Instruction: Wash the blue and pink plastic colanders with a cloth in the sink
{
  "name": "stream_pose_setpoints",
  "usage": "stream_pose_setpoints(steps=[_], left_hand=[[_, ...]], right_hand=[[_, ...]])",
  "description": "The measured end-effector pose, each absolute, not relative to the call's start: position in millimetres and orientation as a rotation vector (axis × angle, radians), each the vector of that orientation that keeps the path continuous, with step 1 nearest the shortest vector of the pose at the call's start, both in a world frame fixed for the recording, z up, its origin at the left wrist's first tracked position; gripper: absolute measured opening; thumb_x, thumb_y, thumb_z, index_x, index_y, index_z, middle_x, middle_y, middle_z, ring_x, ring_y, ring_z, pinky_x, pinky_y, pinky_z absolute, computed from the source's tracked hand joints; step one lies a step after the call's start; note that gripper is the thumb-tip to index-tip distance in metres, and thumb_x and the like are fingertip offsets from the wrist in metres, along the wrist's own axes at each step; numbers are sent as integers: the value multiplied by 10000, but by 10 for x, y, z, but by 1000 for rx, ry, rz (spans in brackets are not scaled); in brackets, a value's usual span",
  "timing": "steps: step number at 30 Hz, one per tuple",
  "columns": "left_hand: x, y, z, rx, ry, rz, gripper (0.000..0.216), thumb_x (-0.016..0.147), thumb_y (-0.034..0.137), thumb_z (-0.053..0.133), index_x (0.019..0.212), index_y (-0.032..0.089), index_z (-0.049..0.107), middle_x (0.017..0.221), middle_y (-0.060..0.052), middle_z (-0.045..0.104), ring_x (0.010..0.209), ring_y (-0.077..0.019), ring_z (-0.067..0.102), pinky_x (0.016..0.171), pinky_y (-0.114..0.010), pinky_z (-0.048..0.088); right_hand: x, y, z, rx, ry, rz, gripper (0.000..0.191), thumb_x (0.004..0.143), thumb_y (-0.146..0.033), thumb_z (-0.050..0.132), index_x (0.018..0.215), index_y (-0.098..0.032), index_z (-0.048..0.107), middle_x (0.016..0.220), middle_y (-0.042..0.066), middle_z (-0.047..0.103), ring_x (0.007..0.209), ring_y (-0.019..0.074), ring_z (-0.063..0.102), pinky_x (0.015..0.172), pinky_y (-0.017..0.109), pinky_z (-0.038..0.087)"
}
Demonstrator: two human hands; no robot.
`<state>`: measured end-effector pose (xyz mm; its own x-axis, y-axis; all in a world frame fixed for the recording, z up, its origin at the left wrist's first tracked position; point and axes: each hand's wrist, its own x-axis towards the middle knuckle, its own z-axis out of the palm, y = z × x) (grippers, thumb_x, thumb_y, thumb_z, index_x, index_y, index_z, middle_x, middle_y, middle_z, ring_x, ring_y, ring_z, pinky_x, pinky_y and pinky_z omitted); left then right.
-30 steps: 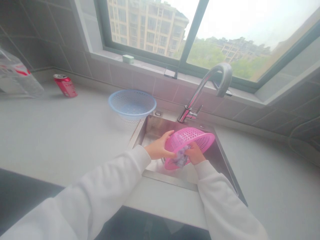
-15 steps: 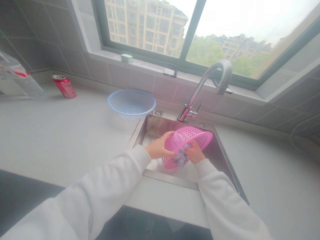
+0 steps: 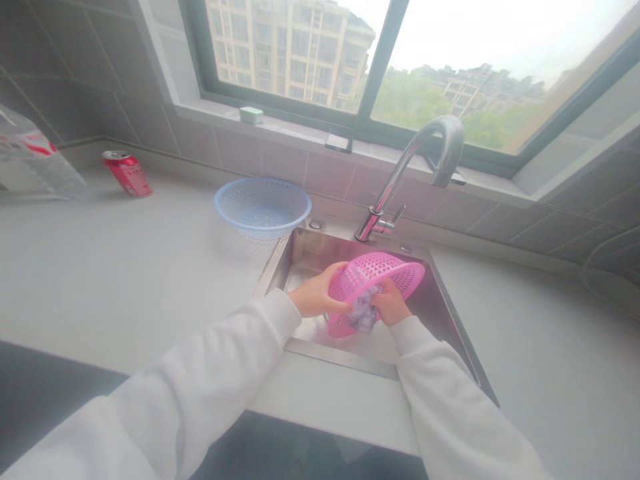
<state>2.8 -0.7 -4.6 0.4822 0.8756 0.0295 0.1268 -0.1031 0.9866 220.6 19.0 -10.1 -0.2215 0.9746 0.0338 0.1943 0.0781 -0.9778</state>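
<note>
A: What's the left hand (image 3: 317,293) doing?

B: Its fingers (image 3: 336,272) curl closed around the rim of a pink perforated plastic basket (image 3: 383,272), gripping it from the near side.

A: And the right hand (image 3: 390,301)?

B: It's against the basket's hollow underside, with the fingers bunched narrow on a crumpled grey-blue cloth (image 3: 364,312). Some fingertips are hidden, so I can't tell exactly how they sit.

A: Where's the basket?

B: Tilted on its side in both hands, above the basin of a stainless steel sink (image 3: 313,257), with its hollow facing the near edge.

A: What's around the sink?

B: A chrome gooseneck faucet (image 3: 400,180) rises just behind the basin. A pale blue perforated basket (image 3: 263,207) sits on the grey countertop (image 3: 125,280) near the sink's back left corner.

A: Anything farther left?

B: A red drink can (image 3: 127,173) lies on its side by the wall, near a clear plastic package (image 3: 35,160), and a small green soap dish (image 3: 251,115) sits on the windowsill
</note>
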Motion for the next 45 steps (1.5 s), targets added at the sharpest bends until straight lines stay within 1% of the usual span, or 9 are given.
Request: stream_pose_setpoints(steps=[9,16,22,26,29,31,39,42,45], left_hand=[[26,-22,-7,1572,905,773,1068,677,334,836,1574,203,270,1537,-196,457,1358,-361,503,1089,-520,466],[18,-22,10,1591,908,758,1072,673,333,843,1569,194,271,1529,-201,463,1349,-365,510,1073,-512,480],[27,-39,33,1542,850,799,1021,664,299,843,1542,220,327,1482,-182,506,1346,-364,512,1059,-516,484],[32,-41,25,1566,862,781,1039,657,316,848,1544,216,317,1475,-184,509,1327,-353,526,1050,-497,489],[27,-32,6,1583,875,786,1022,670,316,837,1541,211,313,1457,-180,524,1295,-336,552,1045,-477,494],[22,-26,-2,1586,898,786,1016,674,317,835,1540,209,315,1434,-176,543,1276,-334,567,1042,-478,497],[29,-38,12,1565,862,772,1017,671,326,845,1541,214,329,1446,-177,540,1304,-347,550,1033,-482,507],[29,-41,13,1579,871,764,1024,666,332,846,1541,216,327,1443,-173,545,1305,-347,550,1033,-480,507],[22,-36,15,1606,890,760,1028,663,331,846,1540,204,324,1465,-175,528,1326,-345,534,1058,-471,490]], right_hand=[[2193,163,-19,-1207,-1436,1241,176,460,-172,549,570,-193,684,567,-10,617,556,157,523,521,260,428],[2275,213,-140,-1218,-1254,1246,207,452,-170,558,621,-207,671,554,-19,599,525,151,503,500,264,402],[2372,265,-87,-1179,-1001,1170,172,440,-194,600,602,-224,551,498,-68,507,467,108,420,434,211,333],[2300,210,-71,-1222,-1276,1181,130,463,-190,570,590,-195,601,515,-44,546,496,120,465,454,219,360],[2162,129,-59,-1250,-1655,1262,197,478,-171,568,637,-165,684,604,-6,643,590,165,563,531,249,438],[2105,96,-45,-1261,-1779,1272,211,486,-175,572,651,-162,704,618,-2,654,607,175,573,544,255,448],[2343,210,-44,-1285,-1314,1104,98,452,-241,494,526,-206,549,459,-50,447,453,108,384,425,221,289],[2306,194,-34,-1315,-1338,1115,157,450,-235,500,577,-205,588,498,-38,509,483,127,435,448,235,332],[2160,120,-17,-1342,-1542,1211,257,444,-184,553,673,-189,669,629,2,654,615,193,576,554,284,454]])
